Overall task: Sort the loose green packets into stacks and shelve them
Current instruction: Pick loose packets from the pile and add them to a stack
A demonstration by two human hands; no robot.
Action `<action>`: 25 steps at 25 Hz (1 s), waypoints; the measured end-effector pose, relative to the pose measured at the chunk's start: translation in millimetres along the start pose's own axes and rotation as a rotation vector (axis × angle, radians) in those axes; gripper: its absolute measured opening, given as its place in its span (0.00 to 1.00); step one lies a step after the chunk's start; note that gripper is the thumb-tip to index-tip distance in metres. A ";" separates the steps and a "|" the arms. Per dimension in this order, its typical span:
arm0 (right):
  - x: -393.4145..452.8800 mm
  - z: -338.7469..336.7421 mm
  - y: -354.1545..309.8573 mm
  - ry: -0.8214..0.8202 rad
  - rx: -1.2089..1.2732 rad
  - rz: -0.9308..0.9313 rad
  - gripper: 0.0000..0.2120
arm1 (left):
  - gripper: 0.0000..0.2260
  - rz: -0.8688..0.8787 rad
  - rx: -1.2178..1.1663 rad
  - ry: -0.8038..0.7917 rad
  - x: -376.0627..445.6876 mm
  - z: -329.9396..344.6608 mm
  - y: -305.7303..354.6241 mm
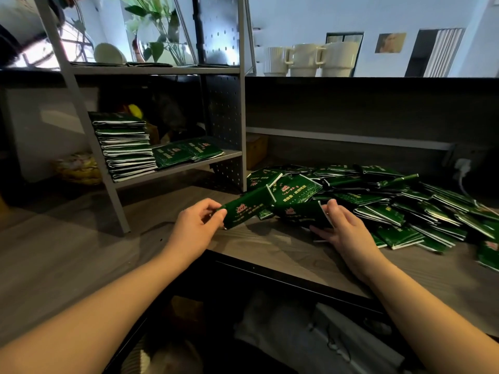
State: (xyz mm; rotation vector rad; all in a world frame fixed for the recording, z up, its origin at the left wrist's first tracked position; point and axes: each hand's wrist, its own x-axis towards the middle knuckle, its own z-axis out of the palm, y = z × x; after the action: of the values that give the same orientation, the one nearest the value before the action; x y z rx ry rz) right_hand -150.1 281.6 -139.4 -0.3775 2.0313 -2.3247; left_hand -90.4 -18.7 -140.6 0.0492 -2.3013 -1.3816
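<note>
A wood-grain desk (270,249) carries, at about ten o'clock, a grey metal rack (172,168) with perforated sides, its shelf holding a tall stack of flat packets (124,147). At three o'clock sprawls a loose heap of glossy green packets (399,203), rectangular with white edges. The left hand (197,225) pinches one green packet (245,211); the right hand (343,225) grips another packet (302,214) at the heap's near edge.

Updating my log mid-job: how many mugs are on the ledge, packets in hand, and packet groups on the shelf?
White mugs on the ledge: 3
Green packets held: 2, one in the left hand, one in the right hand
Packet groups on the shelf: 2
Total: 7
</note>
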 end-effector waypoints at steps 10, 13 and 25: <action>-4.5 -2.2 -7.9 0.106 0.311 0.048 0.08 | 0.02 -0.278 -0.387 0.004 5.0 6.1 2.2; -8.0 8.4 -4.1 -0.059 0.122 0.036 0.07 | 0.04 -0.212 -0.289 -0.132 1.8 9.6 3.3; 4.8 49.5 11.3 0.015 -0.524 -0.115 0.08 | 0.05 -0.155 -0.302 -0.261 -4.2 3.9 10.0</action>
State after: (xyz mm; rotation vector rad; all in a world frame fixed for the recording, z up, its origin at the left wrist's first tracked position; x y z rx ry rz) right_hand -146.2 230.9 -143.8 -0.5005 2.6739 -1.8124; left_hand -86.2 -9.4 -135.2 -0.0514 -2.3033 -1.9011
